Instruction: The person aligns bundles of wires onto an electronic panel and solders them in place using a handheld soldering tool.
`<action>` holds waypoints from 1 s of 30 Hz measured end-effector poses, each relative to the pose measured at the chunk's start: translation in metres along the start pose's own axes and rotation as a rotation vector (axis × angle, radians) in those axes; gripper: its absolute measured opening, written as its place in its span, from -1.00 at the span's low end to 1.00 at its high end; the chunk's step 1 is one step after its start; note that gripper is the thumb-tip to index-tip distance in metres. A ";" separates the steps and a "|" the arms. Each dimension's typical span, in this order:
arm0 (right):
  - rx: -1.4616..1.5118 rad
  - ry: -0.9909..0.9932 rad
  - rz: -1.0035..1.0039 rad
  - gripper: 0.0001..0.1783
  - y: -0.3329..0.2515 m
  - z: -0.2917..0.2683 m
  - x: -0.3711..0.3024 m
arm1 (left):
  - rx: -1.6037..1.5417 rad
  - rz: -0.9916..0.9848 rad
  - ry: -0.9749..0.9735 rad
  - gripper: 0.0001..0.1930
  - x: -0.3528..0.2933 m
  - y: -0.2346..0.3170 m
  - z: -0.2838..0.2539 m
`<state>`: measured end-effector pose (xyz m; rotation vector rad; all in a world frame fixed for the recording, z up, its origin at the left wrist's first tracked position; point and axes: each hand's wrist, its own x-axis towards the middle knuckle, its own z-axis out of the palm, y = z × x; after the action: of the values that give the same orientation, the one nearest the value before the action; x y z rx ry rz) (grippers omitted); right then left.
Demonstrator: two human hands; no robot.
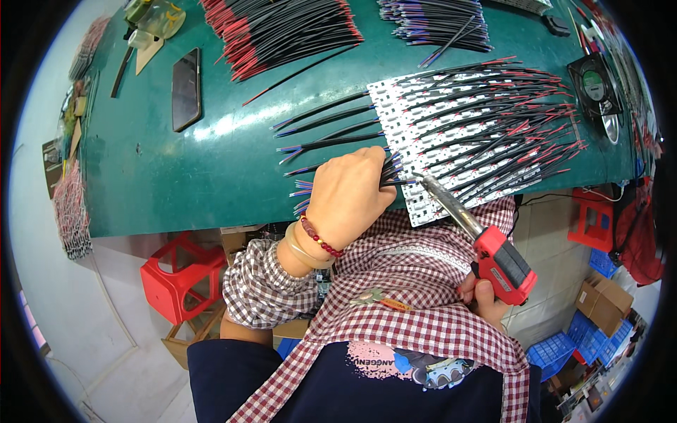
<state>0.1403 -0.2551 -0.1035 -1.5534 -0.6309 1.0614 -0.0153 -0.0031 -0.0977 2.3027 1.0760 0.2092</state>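
A white panel of small circuit boards (pixel 396 116) lies at the table's near edge, with rows of black red-tipped wires (pixel 508 127) fanning out to its right. My left hand (pixel 352 185) is closed around a bundle of black wires (pixel 390 171) with blue ends, right at the panel's left edge. Low on the right, my right hand (pixel 486 299) grips a red and black soldering iron (pixel 504 264). Its metal barrel slants up and left, the tip at the panel's left edge close to my left fingers; whether it touches a wire is too small to tell.
Piles of red-ended black wires (pixel 282 32) and blue-ended wires (pixel 437 25) lie at the back of the green table (pixel 155 176). A phone (pixel 187 89) rests at left, a small fan (pixel 594 83) at right. Red stools (pixel 185 276) and blue crates (pixel 553 356) stand below.
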 end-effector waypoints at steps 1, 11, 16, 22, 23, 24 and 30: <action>0.039 0.095 -0.005 -0.50 0.000 0.002 0.000 | 0.001 0.000 0.000 -0.77 0.000 0.000 0.000; 0.034 0.051 -0.028 -0.36 -0.002 -0.002 0.000 | -0.198 0.095 -0.017 -0.81 -0.009 -0.013 -0.006; 0.059 -0.033 -0.077 -0.53 0.005 -0.017 -0.005 | -0.289 0.044 0.272 -0.92 -0.016 -0.005 -0.013; 0.108 0.013 -0.023 -0.52 -0.005 -0.016 -0.006 | -0.426 0.022 0.113 -0.84 -0.020 0.002 -0.011; 0.105 -0.004 -0.012 -0.52 -0.005 -0.017 -0.005 | -0.334 0.016 0.077 -0.85 -0.019 0.005 -0.011; 0.104 0.001 -0.012 -0.52 -0.004 -0.018 -0.005 | -0.263 0.009 0.022 -0.86 -0.019 0.006 -0.009; 0.095 -0.058 -0.001 -0.56 -0.003 -0.016 -0.005 | -0.261 0.058 0.091 -0.82 -0.019 0.006 0.002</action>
<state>0.1525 -0.2661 -0.0993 -1.4444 -0.6124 1.1237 -0.0232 -0.0210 -0.0946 2.1079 0.9639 0.4536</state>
